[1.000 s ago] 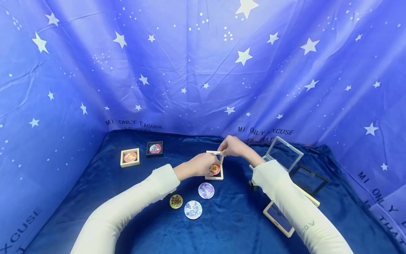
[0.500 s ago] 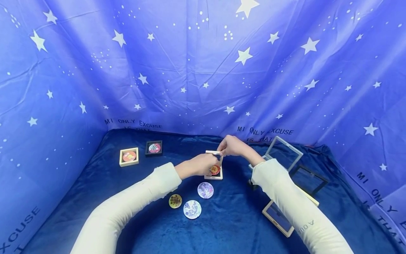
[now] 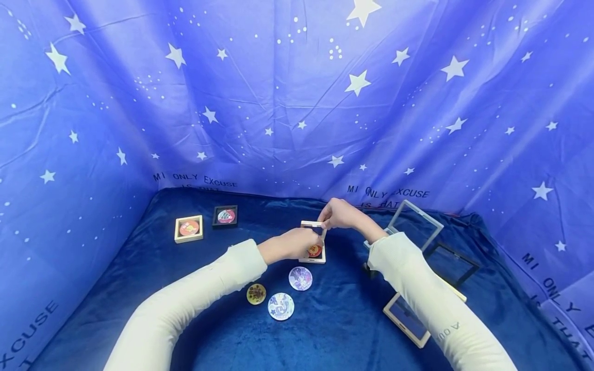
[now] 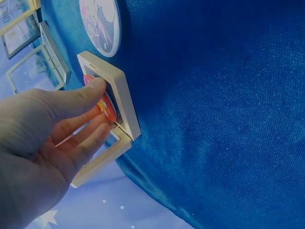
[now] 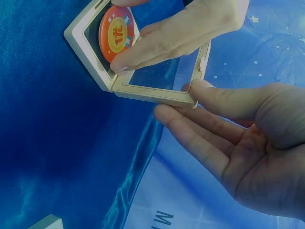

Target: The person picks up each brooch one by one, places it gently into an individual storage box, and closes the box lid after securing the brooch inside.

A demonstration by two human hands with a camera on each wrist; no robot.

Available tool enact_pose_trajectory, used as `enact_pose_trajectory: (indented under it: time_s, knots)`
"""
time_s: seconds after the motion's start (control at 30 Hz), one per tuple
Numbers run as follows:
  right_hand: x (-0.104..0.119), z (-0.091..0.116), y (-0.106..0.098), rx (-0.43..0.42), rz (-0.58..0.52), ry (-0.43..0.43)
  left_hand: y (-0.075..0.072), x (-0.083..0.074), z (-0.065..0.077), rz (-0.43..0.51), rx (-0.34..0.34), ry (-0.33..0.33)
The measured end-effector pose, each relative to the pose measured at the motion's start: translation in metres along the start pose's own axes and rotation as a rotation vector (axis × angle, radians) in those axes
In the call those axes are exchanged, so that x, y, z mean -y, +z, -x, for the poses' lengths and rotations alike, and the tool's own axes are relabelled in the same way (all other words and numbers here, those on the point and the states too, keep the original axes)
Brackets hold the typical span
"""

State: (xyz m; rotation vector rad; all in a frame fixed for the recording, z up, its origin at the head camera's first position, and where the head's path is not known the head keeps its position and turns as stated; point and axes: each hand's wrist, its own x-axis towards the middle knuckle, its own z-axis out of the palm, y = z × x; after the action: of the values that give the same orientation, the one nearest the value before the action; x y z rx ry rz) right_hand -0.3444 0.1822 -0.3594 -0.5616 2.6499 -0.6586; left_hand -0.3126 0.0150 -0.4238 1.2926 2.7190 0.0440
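Observation:
In the head view, a small cream display case [image 3: 313, 260] stands hinged apart at the middle of the blue cloth. My left hand [image 3: 292, 243] pinches a round red badge [image 5: 114, 36] between thumb and fingers, tilted against the dark inner window of the case base [image 4: 125, 93]. The lid [image 5: 147, 95] is raised at an angle behind it; my right hand [image 3: 341, 214] pinches its outer edge, thumb on one side and fingers on the other. Just in front of the case lies a purple badge [image 3: 300, 279], with a pale blue badge [image 3: 281, 306] and a gold badge [image 3: 256, 294] nearer me.
At the back left stand a cream case [image 3: 188, 239] and a black case [image 3: 225, 225], each with a badge inside. Opened grey [image 3: 431, 216], black [image 3: 466, 268] and cream [image 3: 408, 334] cases lie right, partly behind my sleeve. A starry curtain [image 3: 278, 77] rises behind.
My left hand has sunk slightly toward the case base with the red badge. The right hand keeps its hold on the lid.

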Motion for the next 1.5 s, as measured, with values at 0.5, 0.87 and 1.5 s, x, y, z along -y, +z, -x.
enact_pose_trajectory:
  time_s: [0.5, 0.87, 1.5]
  knots:
    - [0.002, -0.002, 0.000, 0.025, 0.008, 0.015, -0.001, -0.005, 0.002, -0.067, -0.018, -0.010]
    - [0.001, 0.000, -0.002, 0.046, 0.017, -0.058, -0.028, -0.002, 0.014, 0.125, -0.213, -0.024]
    - [-0.021, 0.002, -0.004, 0.239, -0.585, 0.374, -0.042, 0.042, 0.035, 1.299, -0.114, -0.741]
